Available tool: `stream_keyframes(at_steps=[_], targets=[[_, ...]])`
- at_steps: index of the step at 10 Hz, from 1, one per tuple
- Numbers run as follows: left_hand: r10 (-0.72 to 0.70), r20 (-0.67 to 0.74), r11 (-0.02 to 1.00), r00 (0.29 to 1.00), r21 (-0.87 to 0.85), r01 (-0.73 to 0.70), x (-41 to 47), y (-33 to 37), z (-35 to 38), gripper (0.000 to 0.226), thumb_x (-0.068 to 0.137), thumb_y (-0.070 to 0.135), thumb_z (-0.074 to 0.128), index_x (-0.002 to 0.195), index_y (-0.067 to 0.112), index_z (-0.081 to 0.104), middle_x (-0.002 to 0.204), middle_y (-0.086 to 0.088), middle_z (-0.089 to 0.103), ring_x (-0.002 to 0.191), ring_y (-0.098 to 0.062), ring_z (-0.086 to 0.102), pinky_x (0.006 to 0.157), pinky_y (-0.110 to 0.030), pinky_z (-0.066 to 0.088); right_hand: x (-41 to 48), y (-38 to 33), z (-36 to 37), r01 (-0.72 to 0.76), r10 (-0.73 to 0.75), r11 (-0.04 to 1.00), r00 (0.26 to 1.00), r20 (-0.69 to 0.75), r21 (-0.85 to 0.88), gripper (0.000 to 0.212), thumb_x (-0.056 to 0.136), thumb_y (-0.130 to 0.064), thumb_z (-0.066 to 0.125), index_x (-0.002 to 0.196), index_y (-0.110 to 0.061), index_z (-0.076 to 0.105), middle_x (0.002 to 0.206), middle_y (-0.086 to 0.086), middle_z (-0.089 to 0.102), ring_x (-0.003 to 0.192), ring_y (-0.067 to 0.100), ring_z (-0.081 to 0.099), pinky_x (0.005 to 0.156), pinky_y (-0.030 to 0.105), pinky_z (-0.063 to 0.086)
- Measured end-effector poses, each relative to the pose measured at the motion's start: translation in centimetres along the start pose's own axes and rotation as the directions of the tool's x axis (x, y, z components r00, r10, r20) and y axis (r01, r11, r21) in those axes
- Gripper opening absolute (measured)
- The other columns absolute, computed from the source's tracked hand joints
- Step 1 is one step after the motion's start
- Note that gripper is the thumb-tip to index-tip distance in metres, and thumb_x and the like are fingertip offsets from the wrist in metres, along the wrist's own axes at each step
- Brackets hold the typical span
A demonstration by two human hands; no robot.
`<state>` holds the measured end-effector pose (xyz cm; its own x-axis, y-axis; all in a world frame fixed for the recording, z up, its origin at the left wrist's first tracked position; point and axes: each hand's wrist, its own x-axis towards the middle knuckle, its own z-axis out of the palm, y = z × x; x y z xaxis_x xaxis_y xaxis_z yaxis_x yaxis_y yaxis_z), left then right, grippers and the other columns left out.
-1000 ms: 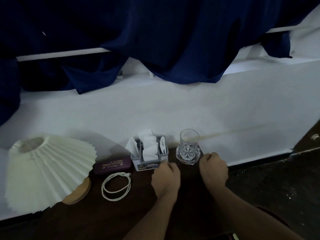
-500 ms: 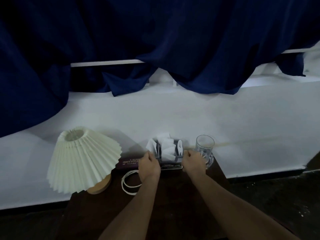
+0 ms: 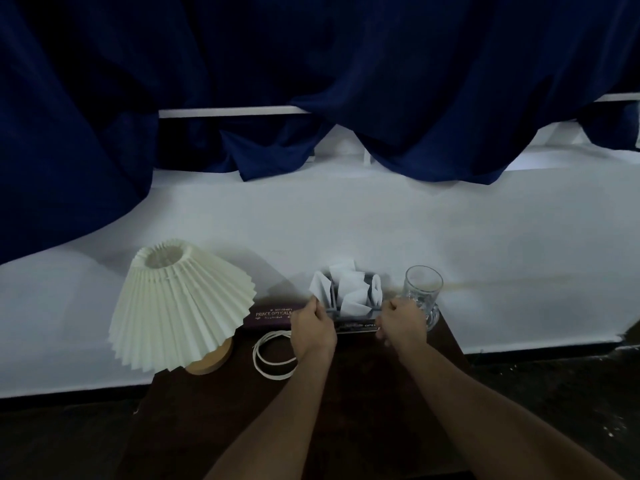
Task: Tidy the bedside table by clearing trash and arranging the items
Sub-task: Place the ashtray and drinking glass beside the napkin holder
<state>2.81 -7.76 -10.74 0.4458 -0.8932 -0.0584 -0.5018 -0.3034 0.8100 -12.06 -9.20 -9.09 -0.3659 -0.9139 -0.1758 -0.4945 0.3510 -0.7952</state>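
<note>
Head view: left hand (image 3: 313, 327) and right hand (image 3: 401, 323) clamped on one grey paper-stuffed box (image 3: 351, 306); one clear glass mug (image 3: 423, 292), one pleated cream lamp (image 3: 180, 303), dark wooden desk (image 3: 346, 393), blue curtains (image 3: 311, 64).

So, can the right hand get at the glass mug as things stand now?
Probably yes. The right hand grips the tissue holder, and the glass mug stands just beyond it with nothing between; it must release first.

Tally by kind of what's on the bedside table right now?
Lamp: 1
Glasses case: 1
Cable: 1
Organizer with papers: 1
Glass: 1
Total: 5
Both hands, left and right, are at the organizer's sides.
</note>
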Motion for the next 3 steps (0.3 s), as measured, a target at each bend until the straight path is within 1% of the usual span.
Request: stream_keyframes(at_steps=[1,2,3], targets=[[0.002,0.008,1.000,1.000,0.023,-0.002,-1.1,0.3,-1.4,0.035,0.107,0.031,0.037,0.128,0.017,0.061,0.129,-0.013,0.054,0.108,-0.032,0.059,0.089,-0.037,0.044,-1.1,0.2,0.0,-0.024,0.019,0.997,0.998,-0.061,-0.077,0.036,0.100,-0.026,0.040,0.080,-0.007,0.065,0.068,0.010,0.070,0.054,0.023,0.069,0.053,0.035,0.058],[0.007,-0.028,0.998,1.000,0.065,-0.005,-2.4,0.6,-3.4,0.037,0.107,0.032,0.034,0.125,0.014,0.061,0.129,-0.011,0.052,0.106,-0.033,0.061,0.088,-0.039,0.046,-2.8,-0.1,-0.7,-0.010,-0.013,0.983,0.992,-0.126,-0.186,0.042,0.099,-0.032,0.038,0.082,-0.006,0.066,0.072,0.010,0.068,0.064,0.024,0.066,0.061,0.031,0.051],[0.132,-0.086,0.986,0.988,0.115,-0.122,-3.1,2.9,-5.4,0.035,0.107,0.032,0.033,0.110,0.010,0.060,0.118,-0.010,0.055,0.095,-0.032,0.062,0.079,-0.038,0.046,-5.0,-2.4,-2.3,0.077,-0.111,0.976,0.981,-0.160,-0.204,0.038,0.100,-0.024,0.041,0.077,-0.005,0.064,0.073,0.013,0.066,0.067,0.026,0.059,0.059,0.030,0.041]])
